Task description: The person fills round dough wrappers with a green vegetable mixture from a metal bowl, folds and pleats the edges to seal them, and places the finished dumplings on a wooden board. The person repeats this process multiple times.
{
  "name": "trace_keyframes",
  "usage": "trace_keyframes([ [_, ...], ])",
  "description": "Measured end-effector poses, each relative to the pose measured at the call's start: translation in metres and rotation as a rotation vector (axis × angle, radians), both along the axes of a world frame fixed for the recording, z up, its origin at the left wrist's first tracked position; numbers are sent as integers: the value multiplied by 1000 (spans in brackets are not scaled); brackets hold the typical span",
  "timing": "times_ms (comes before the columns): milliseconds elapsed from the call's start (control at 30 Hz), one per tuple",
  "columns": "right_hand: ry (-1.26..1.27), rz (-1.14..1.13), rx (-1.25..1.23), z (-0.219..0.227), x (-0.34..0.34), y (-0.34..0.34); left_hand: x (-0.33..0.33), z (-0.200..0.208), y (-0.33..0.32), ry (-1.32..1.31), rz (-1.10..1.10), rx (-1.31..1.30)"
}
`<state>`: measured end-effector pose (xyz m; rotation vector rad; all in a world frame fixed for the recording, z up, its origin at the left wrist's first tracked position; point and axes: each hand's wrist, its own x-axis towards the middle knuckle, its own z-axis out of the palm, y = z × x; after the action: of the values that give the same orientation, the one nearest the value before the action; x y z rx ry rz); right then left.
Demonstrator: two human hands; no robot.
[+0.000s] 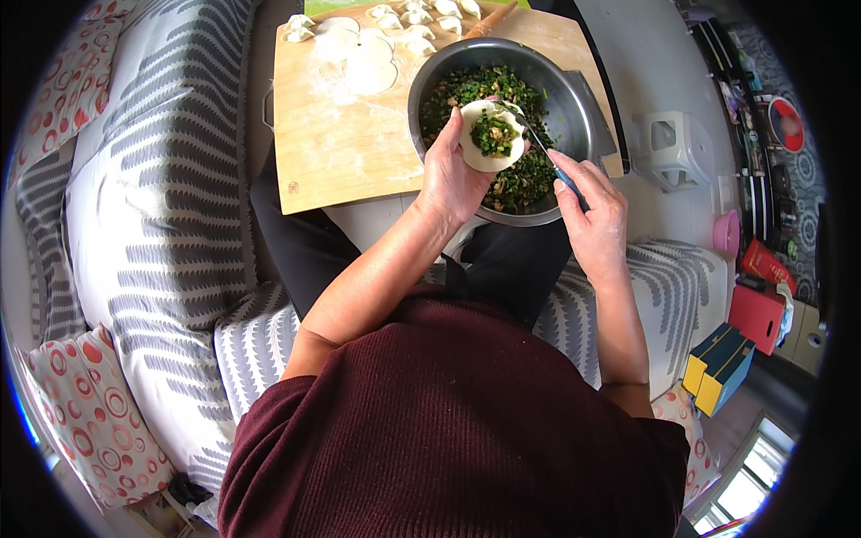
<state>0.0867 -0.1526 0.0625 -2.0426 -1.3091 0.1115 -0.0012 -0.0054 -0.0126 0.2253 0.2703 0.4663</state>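
Note:
My left hand (446, 179) cradles a round dumpling wrapper (489, 162) above the bowl, its fingers curled beneath the dough. A mound of chopped green filling (493, 134) sits in the wrapper's middle. With my right hand (596, 215) I grip a spoon (570, 189) by its dark blue handle; its metal end reaches the wrapper's upper right edge, and its tip is hard to make out. Below both hands is a steel mixing bowl (574, 112), tilted toward me, holding more green filling (529, 186) with pale bits.
A floured wooden board (336, 170) lies left of the bowl. On it are several flat wrappers (369, 70), several folded dumplings (417, 38) and a rolling pin (491, 18) at the far edge. A white plastic stool (668, 148) stands right. The striped-cover sofa (161, 179) runs along the left.

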Motion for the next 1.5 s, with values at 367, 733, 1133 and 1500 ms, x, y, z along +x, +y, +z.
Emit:
trace_keyframes([
  [367,649,-158,73,2,7,-18,-4,-8,9,-35,0,19],
  [733,-372,-72,-298,-63,2,-15,-17,6,12,-23,23,-38],
  [1133,-544,335,243,-33,-13,36,-19,16,-1,49,-16,-12],
  [1500,-491,363,306,-28,-3,29,-23,25,3,214,-41,32],
])
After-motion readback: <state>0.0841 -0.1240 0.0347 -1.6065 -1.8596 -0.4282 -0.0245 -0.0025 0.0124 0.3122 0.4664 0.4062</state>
